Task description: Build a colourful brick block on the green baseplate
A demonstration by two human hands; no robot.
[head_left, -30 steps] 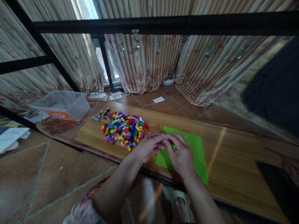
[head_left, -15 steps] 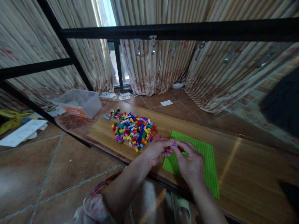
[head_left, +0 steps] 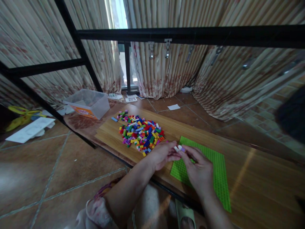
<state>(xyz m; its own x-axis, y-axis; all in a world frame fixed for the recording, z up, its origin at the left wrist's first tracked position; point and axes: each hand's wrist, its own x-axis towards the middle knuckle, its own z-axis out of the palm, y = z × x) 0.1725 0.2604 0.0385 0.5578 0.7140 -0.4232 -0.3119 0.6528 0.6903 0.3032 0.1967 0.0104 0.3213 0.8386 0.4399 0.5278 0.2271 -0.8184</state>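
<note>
Hands together here: the left hand [head_left: 164, 155], fingers curled, pinches a small white brick [head_left: 176, 148]; the right hand [head_left: 200, 167], thumb and finger drawn in, grips a lavender brick [head_left: 183, 149] just beside it; both are up over the green baseplate's [head_left: 219, 173] far left part; a brick heap [head_left: 143, 132] spreads left across the bench [head_left: 245, 178], a clear box [head_left: 100, 106] beyond.

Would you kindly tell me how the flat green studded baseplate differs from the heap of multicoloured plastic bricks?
The flat green studded baseplate is one sheet; the heap of multicoloured plastic bricks is many small loose pieces. The baseplate is green throughout, while the heap mixes red, yellow, blue, green and other colours. The person's right hand hides part of the baseplate from view; the heap is mostly unobstructed. Both lie on the brown wood-grained board.
</note>
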